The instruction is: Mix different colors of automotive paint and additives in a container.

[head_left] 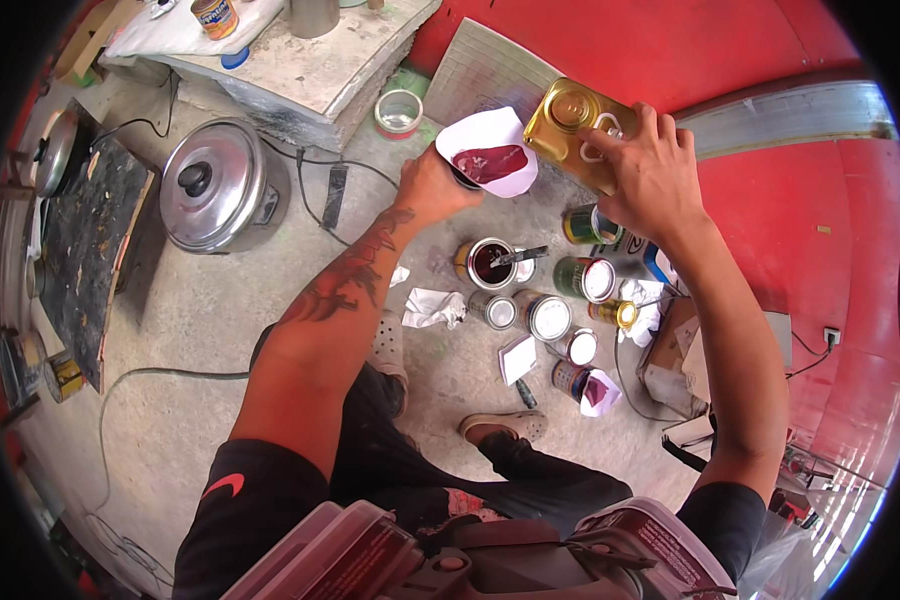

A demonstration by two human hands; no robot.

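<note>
My left hand (434, 190) is closed around a dark container mostly hidden below a white paper cone strainer (518, 184). Wet dark red paint (490, 162) coats the inside of the paper. My right hand (658, 170) grips a gold rectangular tin (548, 140) by its top, around a white handle. The tin is tilted, with one corner close to the paper's right edge; no stream of liquid can be made out. Below my hands on the floor stands an open paint can (464, 262) of dark reddish-brown liquid, a flat stirring stick (522, 256) across its rim.
Several smaller cans, among them a silver-lidded one (548, 318), cluster on the floor to the right. A crumpled white cloth (434, 308) lies nearby. A large lidded pot (210, 185) and a black cable (315, 215) are left; a concrete bench (300, 70) stands far left.
</note>
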